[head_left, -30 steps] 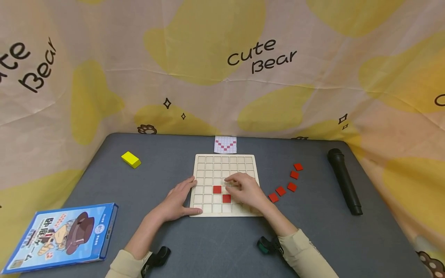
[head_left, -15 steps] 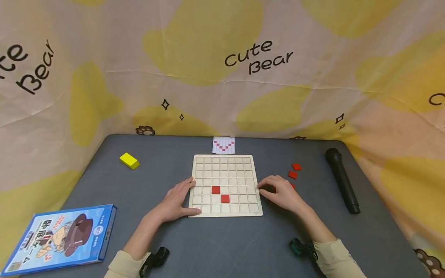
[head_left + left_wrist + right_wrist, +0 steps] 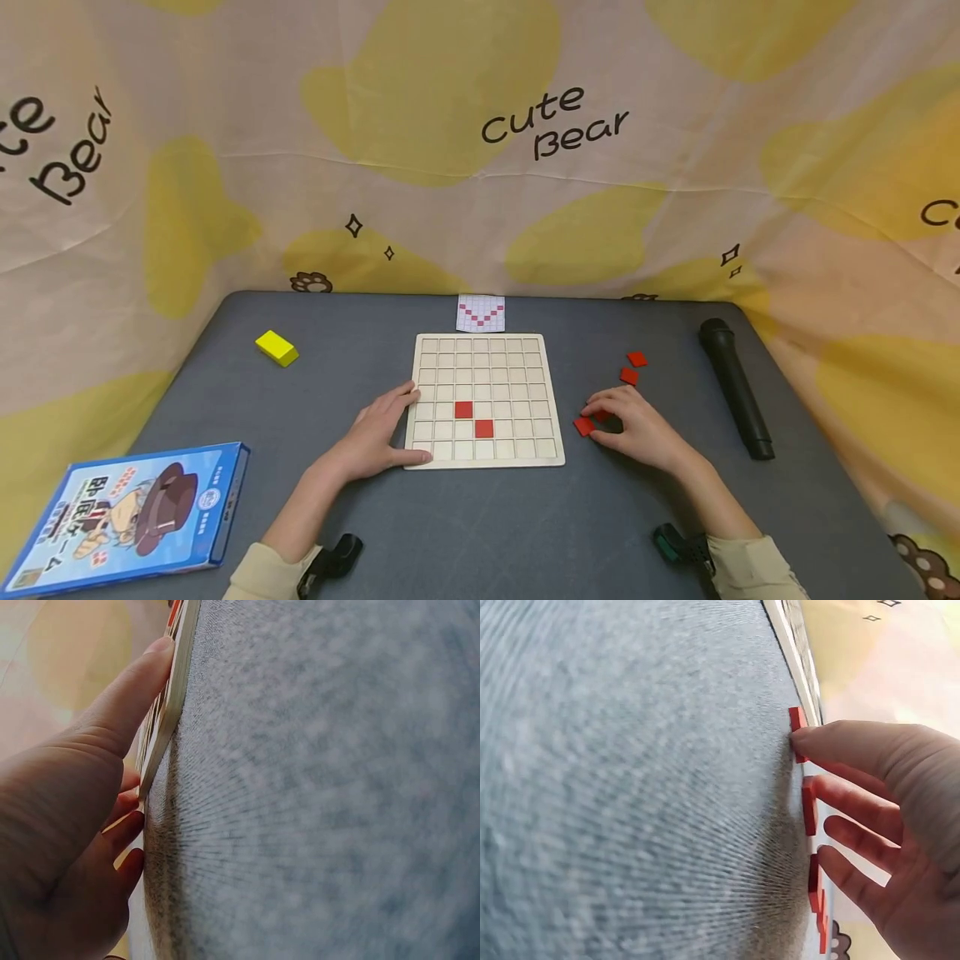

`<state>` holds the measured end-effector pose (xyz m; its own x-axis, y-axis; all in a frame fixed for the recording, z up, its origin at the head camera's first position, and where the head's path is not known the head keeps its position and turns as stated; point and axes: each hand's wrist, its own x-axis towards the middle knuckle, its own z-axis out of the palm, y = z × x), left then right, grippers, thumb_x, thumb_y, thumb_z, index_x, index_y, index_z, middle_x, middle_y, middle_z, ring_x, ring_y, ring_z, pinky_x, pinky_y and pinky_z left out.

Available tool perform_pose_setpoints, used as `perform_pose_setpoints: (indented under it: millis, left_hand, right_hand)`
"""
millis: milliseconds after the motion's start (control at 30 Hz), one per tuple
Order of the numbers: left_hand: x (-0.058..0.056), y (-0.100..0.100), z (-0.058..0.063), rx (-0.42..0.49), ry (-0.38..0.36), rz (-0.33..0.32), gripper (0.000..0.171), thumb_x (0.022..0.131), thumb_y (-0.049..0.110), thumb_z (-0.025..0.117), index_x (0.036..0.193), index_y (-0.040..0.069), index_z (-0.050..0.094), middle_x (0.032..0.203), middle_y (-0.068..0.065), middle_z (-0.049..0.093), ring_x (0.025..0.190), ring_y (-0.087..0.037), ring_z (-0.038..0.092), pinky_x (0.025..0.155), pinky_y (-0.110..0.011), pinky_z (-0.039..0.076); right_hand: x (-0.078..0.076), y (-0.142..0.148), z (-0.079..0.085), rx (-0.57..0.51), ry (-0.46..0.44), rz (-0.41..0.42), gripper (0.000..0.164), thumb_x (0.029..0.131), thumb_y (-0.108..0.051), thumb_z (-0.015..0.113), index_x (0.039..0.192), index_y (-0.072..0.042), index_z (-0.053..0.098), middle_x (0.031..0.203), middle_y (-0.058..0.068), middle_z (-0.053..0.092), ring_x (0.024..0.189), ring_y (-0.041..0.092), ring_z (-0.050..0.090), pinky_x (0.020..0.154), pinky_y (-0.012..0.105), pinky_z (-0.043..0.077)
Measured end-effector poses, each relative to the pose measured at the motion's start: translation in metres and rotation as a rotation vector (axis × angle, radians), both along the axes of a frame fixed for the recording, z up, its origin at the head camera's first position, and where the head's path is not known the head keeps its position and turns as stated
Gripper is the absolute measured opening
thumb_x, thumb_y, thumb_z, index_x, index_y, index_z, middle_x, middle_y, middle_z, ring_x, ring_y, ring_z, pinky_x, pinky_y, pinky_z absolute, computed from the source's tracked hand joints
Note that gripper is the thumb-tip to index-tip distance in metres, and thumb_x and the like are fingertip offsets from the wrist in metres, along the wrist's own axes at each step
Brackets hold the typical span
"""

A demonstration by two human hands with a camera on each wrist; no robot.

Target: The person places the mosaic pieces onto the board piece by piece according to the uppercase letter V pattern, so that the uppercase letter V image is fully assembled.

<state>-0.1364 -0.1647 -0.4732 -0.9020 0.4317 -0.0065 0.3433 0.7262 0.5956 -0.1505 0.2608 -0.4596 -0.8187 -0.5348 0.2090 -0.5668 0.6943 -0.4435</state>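
A pale wooden grid board lies on the table, with two red square tiles set diagonally in its cells, one above and left of the other. My left hand rests at the board's left edge, thumb on the near left corner and fingers along the side. Right of the board, my right hand has thumb and index finger on either side of a loose red tile flat on the table. Another red tile lies by its other fingers, partly hidden in the head view.
More red tiles lie beyond the right hand. A small card with a pink V pattern sits behind the board. A black microphone is at right, a yellow block at back left, a blue box at front left.
My right hand has moved right, from over the board to the nearest loose red tile. The left hand has stayed at the board's edge, and the two tiles on the board are unmoved.
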Motion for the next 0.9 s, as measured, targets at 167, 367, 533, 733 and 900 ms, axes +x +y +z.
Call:
perform_pose_setpoints:
  millis: [167,367,533,733,900]
  left_hand:
    - [-0.001,0.000,0.000,-0.002,0.007,0.005,0.100,0.076,0.051,0.080,0.149,0.000,0.035,0.156,-0.017,0.029,0.141,-0.040,0.026,0.105,-0.063,0.025]
    - [-0.002,0.000,0.000,-0.013,0.001,-0.002,0.103,0.075,0.052,0.080,0.150,0.000,0.033,0.157,-0.017,0.026,0.143,-0.039,0.023,0.106,-0.064,0.024]
    - [-0.003,0.000,0.001,-0.022,-0.006,-0.006,0.104,0.075,0.053,0.079,0.151,0.000,0.031,0.157,-0.017,0.025,0.142,-0.040,0.026,0.106,-0.063,0.024]
    - [-0.003,0.000,0.001,-0.020,-0.016,-0.016,0.103,0.076,0.053,0.079,0.152,0.001,0.030,0.158,-0.017,0.024,0.142,-0.040,0.025,0.105,-0.063,0.024]
    - [-0.003,-0.001,0.000,-0.019,-0.018,-0.021,0.103,0.077,0.051,0.078,0.152,0.001,0.029,0.158,-0.017,0.023,0.142,-0.040,0.024,0.105,-0.064,0.024]
  right_hand:
    - [-0.001,-0.003,-0.002,-0.014,0.008,-0.038,0.024,0.079,-0.015,0.082,0.100,-0.012,0.072,0.111,0.005,0.065,0.106,0.025,0.054,0.089,0.045,0.045]
    - [0.000,-0.003,-0.002,-0.017,0.019,-0.086,0.025,0.076,-0.019,0.085,0.098,-0.013,0.072,0.111,0.005,0.065,0.106,0.025,0.053,0.089,0.046,0.045]
    - [0.000,-0.002,-0.002,-0.014,0.009,-0.094,0.025,0.077,-0.018,0.084,0.097,-0.013,0.072,0.111,0.004,0.065,0.107,0.025,0.053,0.090,0.046,0.046]
    - [-0.003,-0.005,-0.005,-0.071,0.029,-0.137,0.024,0.076,-0.018,0.085,0.096,-0.014,0.072,0.104,0.000,0.067,0.101,0.021,0.056,0.087,0.043,0.045]
    - [-0.008,-0.015,-0.004,-0.138,0.013,-0.172,0.026,0.077,-0.021,0.084,0.099,-0.016,0.072,0.103,-0.003,0.067,0.098,0.017,0.057,0.085,0.040,0.047]
